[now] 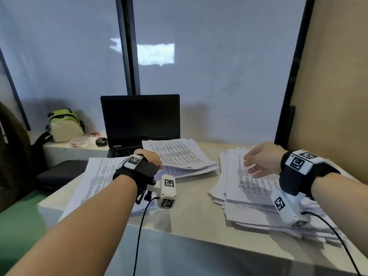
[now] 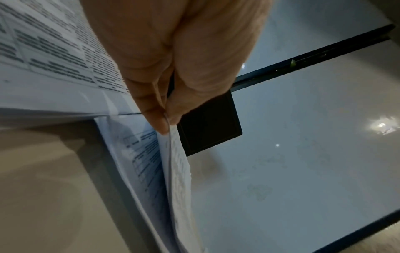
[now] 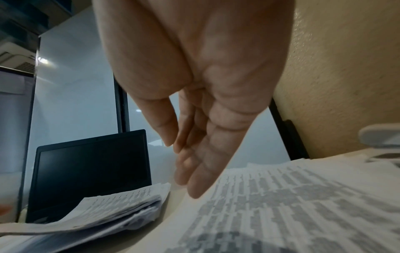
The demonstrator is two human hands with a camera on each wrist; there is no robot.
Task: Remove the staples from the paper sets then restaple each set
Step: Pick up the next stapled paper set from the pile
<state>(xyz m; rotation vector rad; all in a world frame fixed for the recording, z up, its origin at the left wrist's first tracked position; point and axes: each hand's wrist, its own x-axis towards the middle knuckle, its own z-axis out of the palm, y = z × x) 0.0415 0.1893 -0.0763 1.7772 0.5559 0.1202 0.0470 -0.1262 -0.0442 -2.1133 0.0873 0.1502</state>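
Worktop (image 1: 191,222): smooth, pale beige, glossy slab with a squared near edge.

Left hand (image 1: 150,157): thumb and forefinger pressed together on the corner of a thin paper set (image 2: 177,167), whose printed sheets curl limply below the pinch; in the head view this set (image 1: 179,154) lies far centre, resting partly on the laptop (image 1: 140,118) keyboard.

Near-left stack (image 1: 99,176): flat white sheets with dense grey print, under the left forearm.

Right hand (image 1: 261,159): fingers straight and slightly spread, holding nothing, hovering over the right stack (image 1: 253,188). From the right wrist view, the fingertips (image 3: 195,188) sit just above the top sheet (image 3: 281,205); whether they touch it cannot be told.

Right stack: thick, loosely fanned pile of printed pages, edges uneven, reaching to the near right edge of the worktop.

Laptop: matt black, lid upright, screen dark, far centre.

Pouch (image 1: 64,124): soft fabric, lime green and cream, on a white ledge far left, with a black wristwatch (image 1: 101,141) beside it.

Flat dark case (image 1: 59,172): rectangular, left of the worktop.

Backdrop: frosted glass panels in black frames; textured tan wall on the right.
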